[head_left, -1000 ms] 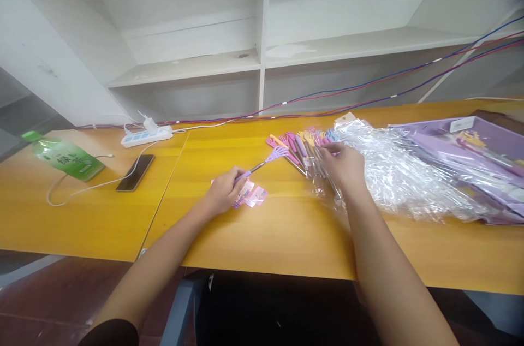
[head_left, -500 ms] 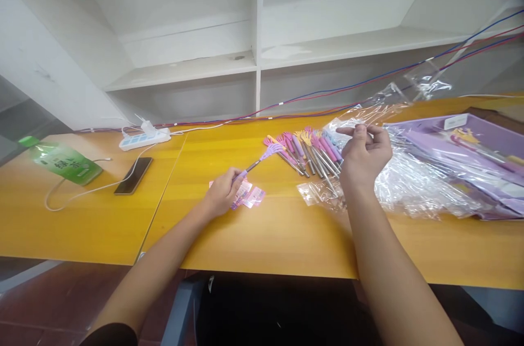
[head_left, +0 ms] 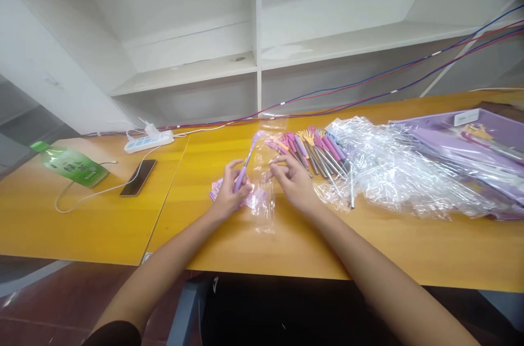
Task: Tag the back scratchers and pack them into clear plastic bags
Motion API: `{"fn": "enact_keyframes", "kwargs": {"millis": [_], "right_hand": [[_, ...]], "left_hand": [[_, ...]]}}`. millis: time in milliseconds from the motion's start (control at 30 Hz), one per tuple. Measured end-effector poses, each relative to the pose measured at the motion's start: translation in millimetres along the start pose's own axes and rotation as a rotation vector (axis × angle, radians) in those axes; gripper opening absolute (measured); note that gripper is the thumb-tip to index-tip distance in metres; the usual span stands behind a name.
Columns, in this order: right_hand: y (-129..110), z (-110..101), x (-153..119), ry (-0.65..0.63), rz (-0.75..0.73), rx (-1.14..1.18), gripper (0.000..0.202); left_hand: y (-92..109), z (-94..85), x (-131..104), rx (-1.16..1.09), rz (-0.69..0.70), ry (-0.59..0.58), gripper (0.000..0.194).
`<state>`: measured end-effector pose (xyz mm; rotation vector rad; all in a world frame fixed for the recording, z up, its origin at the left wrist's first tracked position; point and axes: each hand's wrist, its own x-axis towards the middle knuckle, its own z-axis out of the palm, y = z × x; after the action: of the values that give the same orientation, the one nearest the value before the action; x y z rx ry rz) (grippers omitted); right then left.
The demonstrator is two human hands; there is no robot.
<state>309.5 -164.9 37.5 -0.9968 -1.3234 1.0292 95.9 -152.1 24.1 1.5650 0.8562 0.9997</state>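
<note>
Between both hands, clear sleeve blurs purple scratcher.

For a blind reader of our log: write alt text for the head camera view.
A left hand holds a purple back scratcher while the right hand holds a clear plastic sleeve beside it, over a yellow table. More scratchers and crumpled plastic bags lie right; a phone lies left.

- Two hands: left hand, right hand.
- One purple back scratcher, in the left grip.
- One clear sleeve, at the right fingertips.
- Roughly a dozen scratchers piled right of the grips; exact number unclear.
- One phone, one power strip, one green pouch, all left of the grips.
</note>
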Motion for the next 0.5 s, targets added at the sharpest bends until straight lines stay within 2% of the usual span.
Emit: {"fn": "enact_keyframes", "kwargs": {"millis": [67,133,200,333,400,500], "right_hand": [[-0.7,11.8,-8.7,-0.101,0.040,0.022,0.044],[-0.2,21.4,-15.6,-0.164,0.065,0.037,0.042],[2.6,28.5,-19.3,-0.111,0.055,0.052,0.042],[11.0,34.8,-18.0,0.148,0.023,0.068,0.042],[13.0,34.8,-15.1,0.128,0.009,0.030,0.041],[13.4,32.5,-10.8,0.019,0.027,-0.014,0.045]], "left_hand": [[1.8,4.4,-2.4,0.033,0.011,-0.066,0.075],[1.9,9.1,-3.8,0.071,0.028,-0.096,0.060],[0.0,12.3,-4.4,0.087,0.056,-0.067,0.047],[-4.4,12.6,-6.4,0.005,-0.019,-0.075,0.041],[-3.6,12.5,-8.9,-0.005,-0.084,-0.141,0.042],[1.4,15.1,-12.4,0.004,-0.113,-0.251,0.047]]}}
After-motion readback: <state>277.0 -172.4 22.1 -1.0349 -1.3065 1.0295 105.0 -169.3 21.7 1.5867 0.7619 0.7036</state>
